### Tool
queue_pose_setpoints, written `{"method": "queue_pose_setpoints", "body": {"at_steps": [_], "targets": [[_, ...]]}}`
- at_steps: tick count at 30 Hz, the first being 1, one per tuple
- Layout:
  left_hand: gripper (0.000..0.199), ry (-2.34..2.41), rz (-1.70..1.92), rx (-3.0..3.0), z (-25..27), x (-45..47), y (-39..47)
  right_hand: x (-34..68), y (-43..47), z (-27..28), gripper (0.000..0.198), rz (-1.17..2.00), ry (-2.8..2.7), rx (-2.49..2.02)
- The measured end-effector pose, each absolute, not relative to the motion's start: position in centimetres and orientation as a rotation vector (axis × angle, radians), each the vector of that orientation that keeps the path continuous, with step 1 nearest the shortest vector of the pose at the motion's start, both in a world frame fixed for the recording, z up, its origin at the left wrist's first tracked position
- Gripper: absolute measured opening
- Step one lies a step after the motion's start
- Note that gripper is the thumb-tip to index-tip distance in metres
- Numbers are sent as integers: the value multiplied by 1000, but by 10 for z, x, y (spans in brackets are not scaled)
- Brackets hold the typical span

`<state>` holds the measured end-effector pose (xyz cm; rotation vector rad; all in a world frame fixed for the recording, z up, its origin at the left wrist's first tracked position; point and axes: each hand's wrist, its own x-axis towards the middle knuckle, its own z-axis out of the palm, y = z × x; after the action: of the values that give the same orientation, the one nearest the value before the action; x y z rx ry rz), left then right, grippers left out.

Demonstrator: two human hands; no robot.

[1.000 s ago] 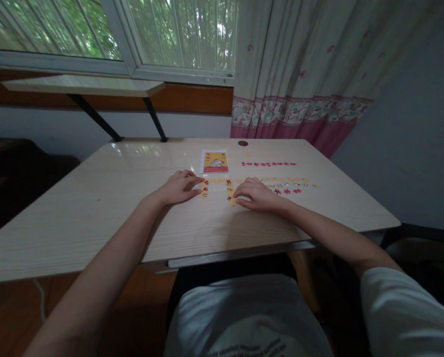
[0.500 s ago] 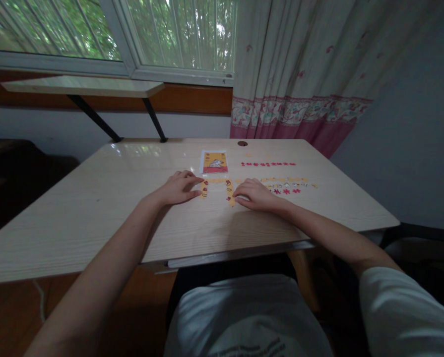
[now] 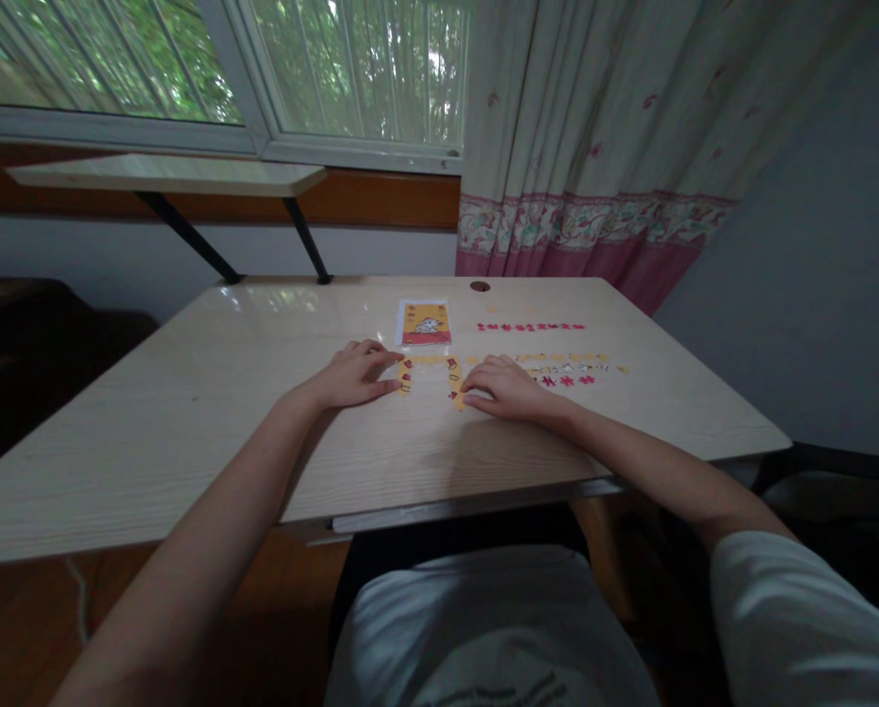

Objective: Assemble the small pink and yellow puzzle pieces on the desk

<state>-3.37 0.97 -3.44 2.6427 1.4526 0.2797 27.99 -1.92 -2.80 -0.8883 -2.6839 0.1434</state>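
Note:
Yellow jigsaw puzzle pieces with small dark red drawings lie joined on the desk as a top row point(image 3: 431, 359), a left column point(image 3: 406, 377) and a right column point(image 3: 454, 378). My left hand point(image 3: 355, 375) rests beside the left column, thumb and index finger apart, their tips touching its outer edge. At the outer edge of the right column is my right hand point(image 3: 505, 386), fingers bent and thumb slightly apart, fingertips against the pieces. Neither hand lifts anything. Behind the pieces lies a picture card point(image 3: 424, 324) showing a white animal on yellow and red.
Right of the frame lie loose pieces: a row of red ones point(image 3: 531, 327), mixed yellow and white ones point(image 3: 572, 365), and more red ones point(image 3: 576, 380) partly behind my right hand. A raised shelf point(image 3: 166, 175) stands at the desk's back left. The desk point(image 3: 210, 422) has a cable hole point(image 3: 480, 286).

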Motion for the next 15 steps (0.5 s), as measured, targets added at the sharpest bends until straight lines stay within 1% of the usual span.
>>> {"method": "queue_pose_setpoints", "body": {"at_steps": [11, 15], "targets": [[67, 1474, 264, 2655, -33, -32, 9, 279, -21, -29, 26, 116, -2662, -915], [67, 1475, 272, 2649, -30, -30, 8, 286, -7, -23, 27, 100, -2560, -959]]}}
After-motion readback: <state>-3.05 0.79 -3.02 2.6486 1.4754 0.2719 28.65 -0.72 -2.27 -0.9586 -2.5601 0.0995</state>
